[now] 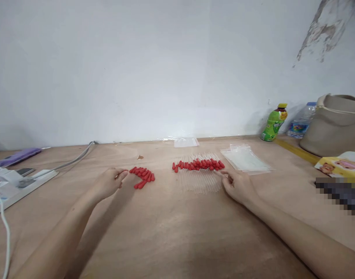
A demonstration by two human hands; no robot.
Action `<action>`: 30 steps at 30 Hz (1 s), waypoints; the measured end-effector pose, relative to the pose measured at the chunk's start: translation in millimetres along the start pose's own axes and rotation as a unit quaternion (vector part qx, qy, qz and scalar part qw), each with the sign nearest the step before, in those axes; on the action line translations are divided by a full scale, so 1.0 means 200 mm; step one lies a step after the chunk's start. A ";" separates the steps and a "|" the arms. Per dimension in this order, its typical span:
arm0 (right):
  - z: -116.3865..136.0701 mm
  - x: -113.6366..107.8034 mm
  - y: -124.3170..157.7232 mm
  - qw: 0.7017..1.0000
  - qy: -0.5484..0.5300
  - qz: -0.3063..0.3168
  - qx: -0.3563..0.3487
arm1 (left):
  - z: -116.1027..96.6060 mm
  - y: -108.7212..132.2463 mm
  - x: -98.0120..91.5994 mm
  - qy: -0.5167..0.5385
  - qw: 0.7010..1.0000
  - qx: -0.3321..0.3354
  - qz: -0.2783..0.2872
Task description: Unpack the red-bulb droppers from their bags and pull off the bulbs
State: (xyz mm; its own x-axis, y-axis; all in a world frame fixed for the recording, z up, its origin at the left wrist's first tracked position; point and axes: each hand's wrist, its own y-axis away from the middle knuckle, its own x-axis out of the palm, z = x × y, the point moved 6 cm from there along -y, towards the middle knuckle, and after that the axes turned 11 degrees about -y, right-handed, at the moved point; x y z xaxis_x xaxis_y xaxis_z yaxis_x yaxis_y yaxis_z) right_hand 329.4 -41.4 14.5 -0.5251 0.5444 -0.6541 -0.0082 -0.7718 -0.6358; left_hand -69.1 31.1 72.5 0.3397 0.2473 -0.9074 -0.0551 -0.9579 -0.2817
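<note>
On the wooden table lies a small group of red rubber bulbs [143, 173], loosely lined up. My left hand [109, 183] is just left of them, its thumb and index fingertips close together; anything between them is too small to make out. To the right, thin clear tubes [199, 182] lie side by side, with a heap of red rubber bulbs [202, 164] across their middle. My right hand [237, 186] is at the right end of these tubes, index finger reaching toward them and thumb apart. No object shows in its grip.
Clear plastic bags [248, 158] lie behind my right hand, and a flat bag [186, 142] lies by the wall. A green bottle [273, 123], a water bottle [300, 123] and a grey bucket [332, 126] stand at right. At left are a power strip [40, 179] and a purple packet [19, 156].
</note>
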 end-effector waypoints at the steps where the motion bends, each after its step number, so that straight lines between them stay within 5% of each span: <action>1: -0.01 0.01 0.00 1.000 0.007 0.005 0.012 | 0.05 0.00 0.01 0.021 0.998 -0.040 0.037; 6: -0.02 0.02 -0.01 0.999 0.008 0.014 0.036 | 0.09 0.01 0.11 0.121 0.975 -0.104 0.152; 16: -0.02 0.06 -0.02 1.000 0.003 0.004 0.006 | 0.05 -0.01 0.24 0.209 0.954 -0.063 0.207; 27: 0.04 0.07 0.00 0.999 0.045 0.015 -0.004 | 0.10 -0.02 0.22 0.193 0.962 -0.104 0.161; 30: 0.05 0.06 0.00 0.999 0.048 0.014 -0.010 | 0.09 -0.04 0.14 0.074 0.992 -0.091 0.051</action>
State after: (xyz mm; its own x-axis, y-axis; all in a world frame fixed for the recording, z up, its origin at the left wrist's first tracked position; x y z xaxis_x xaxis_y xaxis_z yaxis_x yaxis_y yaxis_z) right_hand 314.3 -38.0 10.3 -0.4413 0.5518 -0.7077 0.0229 -0.7814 -0.6236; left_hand -76.2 47.6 43.9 0.4757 0.1368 -0.8689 0.0690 -0.9906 -0.1181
